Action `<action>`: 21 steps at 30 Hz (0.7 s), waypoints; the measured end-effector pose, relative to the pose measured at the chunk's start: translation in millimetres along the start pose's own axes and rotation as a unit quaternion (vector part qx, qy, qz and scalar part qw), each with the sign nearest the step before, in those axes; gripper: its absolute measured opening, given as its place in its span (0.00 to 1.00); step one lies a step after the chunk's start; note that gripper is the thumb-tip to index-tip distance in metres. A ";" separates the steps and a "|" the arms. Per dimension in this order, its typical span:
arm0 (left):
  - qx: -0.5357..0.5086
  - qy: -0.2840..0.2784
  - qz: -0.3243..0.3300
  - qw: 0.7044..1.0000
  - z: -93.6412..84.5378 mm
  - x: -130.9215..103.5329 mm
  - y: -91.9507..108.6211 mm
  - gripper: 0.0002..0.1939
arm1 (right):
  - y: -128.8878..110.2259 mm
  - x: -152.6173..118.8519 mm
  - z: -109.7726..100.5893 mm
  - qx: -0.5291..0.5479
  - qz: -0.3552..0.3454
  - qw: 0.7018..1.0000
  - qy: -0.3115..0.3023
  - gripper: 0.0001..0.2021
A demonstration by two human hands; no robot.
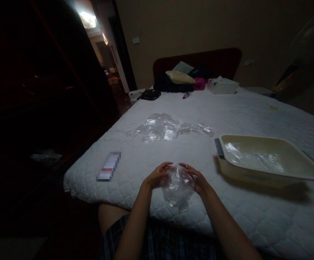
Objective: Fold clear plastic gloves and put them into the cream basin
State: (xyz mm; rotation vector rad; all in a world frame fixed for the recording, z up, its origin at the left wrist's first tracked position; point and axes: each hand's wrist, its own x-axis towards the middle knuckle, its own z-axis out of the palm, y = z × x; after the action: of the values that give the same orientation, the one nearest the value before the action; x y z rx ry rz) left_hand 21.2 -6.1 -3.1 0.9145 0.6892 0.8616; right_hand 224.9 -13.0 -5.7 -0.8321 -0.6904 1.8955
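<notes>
A crumpled clear plastic bag [177,189] is between my two hands, close to the bed's front edge. My left hand [159,176] has its curled fingers on the bag's left side. On the other side my right hand [196,177] grips the bag, fingers bent inward. The fingertips are partly hidden by the shiny film. Beyond my hands, a loose pile of clear plastic bags [163,127] spreads over the white quilted bed cover [135,159]. To the right stands a cream plastic basin [257,177] with a grey handle, holding more clear plastic bags [259,160].
A phone-like rectangle [109,167], blurred out, lies on the left of the bed. At the headboard [224,61] are dark cloth, a pillow [180,77], a pink roll [199,83] and a white box [222,86]. The bed's left edge drops to dark floor.
</notes>
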 end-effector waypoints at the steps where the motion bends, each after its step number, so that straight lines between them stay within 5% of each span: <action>1: -0.012 -0.002 -0.004 1.000 -0.5 -0.3 0.9 0.30 | 0.5 0.6 -3.2 0.020 0.002 1.000 -0.012 0.16; 8: -0.036 -0.053 -0.047 0.997 -5.6 0.4 -0.6 0.29 | 3.7 3.6 -14.1 0.062 -0.014 0.995 -0.083 0.15; 14: -0.052 -0.043 -0.056 0.996 -5.0 0.5 -0.5 0.30 | 3.0 0.4 -9.6 0.046 -0.057 0.990 -0.118 0.21; 21: -0.006 0.061 0.018 0.998 2.8 1.2 -3.3 0.22 | 0.7 3.5 -1.9 0.059 -0.068 0.990 -0.109 0.28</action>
State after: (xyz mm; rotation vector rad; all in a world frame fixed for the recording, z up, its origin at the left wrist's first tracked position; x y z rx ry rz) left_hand 25.2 -7.3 -4.9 0.8707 0.7747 0.9579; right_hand 224.8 -9.9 -8.4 -0.4951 -0.7391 1.8986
